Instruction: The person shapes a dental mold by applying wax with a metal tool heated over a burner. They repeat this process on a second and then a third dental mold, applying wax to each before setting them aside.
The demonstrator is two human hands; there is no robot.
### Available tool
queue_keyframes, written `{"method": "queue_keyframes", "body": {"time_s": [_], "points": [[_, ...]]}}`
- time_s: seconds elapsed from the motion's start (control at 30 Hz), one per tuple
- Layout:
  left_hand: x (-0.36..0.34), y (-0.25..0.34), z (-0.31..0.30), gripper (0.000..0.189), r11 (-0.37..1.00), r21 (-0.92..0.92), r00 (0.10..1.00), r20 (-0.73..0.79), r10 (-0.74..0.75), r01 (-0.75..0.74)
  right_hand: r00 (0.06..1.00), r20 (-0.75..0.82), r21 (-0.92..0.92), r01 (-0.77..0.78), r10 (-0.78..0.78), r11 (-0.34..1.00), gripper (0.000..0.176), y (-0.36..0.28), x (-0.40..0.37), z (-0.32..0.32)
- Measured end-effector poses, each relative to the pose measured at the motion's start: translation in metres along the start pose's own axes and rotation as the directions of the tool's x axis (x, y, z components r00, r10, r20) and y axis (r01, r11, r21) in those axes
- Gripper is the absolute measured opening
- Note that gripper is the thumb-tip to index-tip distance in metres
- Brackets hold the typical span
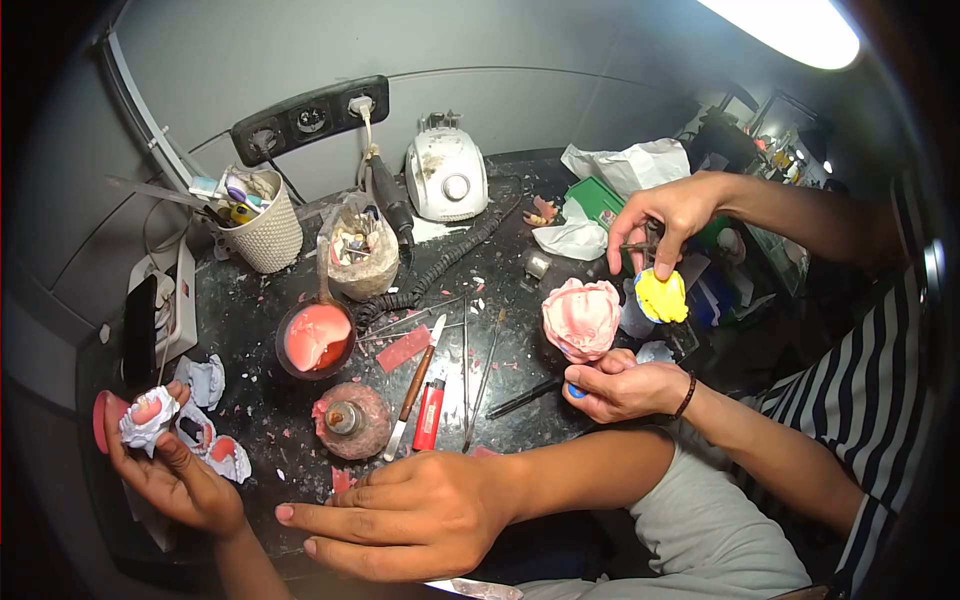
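My left hand is at the lower left, its fingers closed around a white plaster dental cast with a pink base and small teeth on it. A round pink piece shows behind those fingers. My right hand stretches over the near edge of the table, palm down, fingers extended and holding nothing. Just beyond it lie a wooden-handled wax knife and a red lighter. More white plaster casts lie beside my left hand, one with a pink plate in it.
At right, a co-worker's hands hold a pink dental impression and a yellow one. A spirit burner, a bowl of pink wax, a white control box and a cup of tools stand on the black table.
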State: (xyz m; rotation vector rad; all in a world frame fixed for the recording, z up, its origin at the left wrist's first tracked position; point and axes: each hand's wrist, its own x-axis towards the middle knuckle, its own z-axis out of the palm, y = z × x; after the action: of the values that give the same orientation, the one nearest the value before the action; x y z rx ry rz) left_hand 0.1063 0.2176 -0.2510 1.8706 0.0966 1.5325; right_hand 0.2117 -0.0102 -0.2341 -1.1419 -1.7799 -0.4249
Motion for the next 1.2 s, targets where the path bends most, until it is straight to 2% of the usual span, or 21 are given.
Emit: {"method": "queue_keyframes", "body": {"time_s": [0.07,0.1,0.17,0.23,0.37,0.43,0.6,0.7,1.2], "points": [[0.0,0.011,0.006,0.048,0.986,0.07,0.985,-0.092,-0.144,0.15,1.0,0.002,0.003,0.002,-0.002,1.0,0.017,0.0,0.0,0.0],[-0.001,0.006,0.004,0.048,0.986,0.069,0.985,-0.093,-0.144,0.151,1.0,-0.011,-0.002,0.001,-0.001,1.0,0.017,0.0,0.0,0.001],[-0.002,-0.007,-0.001,0.047,1.0,-0.008,1.0,-0.014,0.015,-0.015,1.0,-0.022,-0.005,-0.002,0.002,1.0,0.018,0.0,0.001,0.002],[-0.003,-0.007,-0.001,0.047,1.0,-0.002,1.0,-0.007,0.013,-0.013,0.994,-0.106,-0.007,0.033,-0.033,0.999,0.018,0.002,0.002,0.005],[-0.003,-0.008,-0.002,0.046,1.0,-0.001,1.0,-0.012,0.007,-0.007,0.995,-0.096,0.035,0.045,-0.042,0.998,0.02,0.001,0.0,0.007],[-0.004,-0.004,0.002,0.046,1.0,0.006,1.0,-0.017,-0.004,0.004,0.995,-0.097,0.106,0.045,-0.035,0.993,0.026,0.002,0.002,0.011],[-0.004,-0.004,0.002,0.046,1.0,0.004,1.0,-0.008,-0.026,0.026,0.998,-0.062,0.029,0.008,-0.006,1.0,0.025,-0.003,0.0,0.012],[-0.003,-0.012,-0.005,0.045,1.0,0.024,0.999,0.041,0.02,-0.021,0.996,-0.086,0.012,0.028,-0.027,1.0,0.025,-0.003,-0.002,0.016],[-0.005,-0.003,0.005,0.045,0.999,0.026,0.999,0.002,-0.038,0.038,0.987,-0.149,-0.039,0.061,-0.066,0.997,0.027,-0.003,-0.001,0.013]]}}
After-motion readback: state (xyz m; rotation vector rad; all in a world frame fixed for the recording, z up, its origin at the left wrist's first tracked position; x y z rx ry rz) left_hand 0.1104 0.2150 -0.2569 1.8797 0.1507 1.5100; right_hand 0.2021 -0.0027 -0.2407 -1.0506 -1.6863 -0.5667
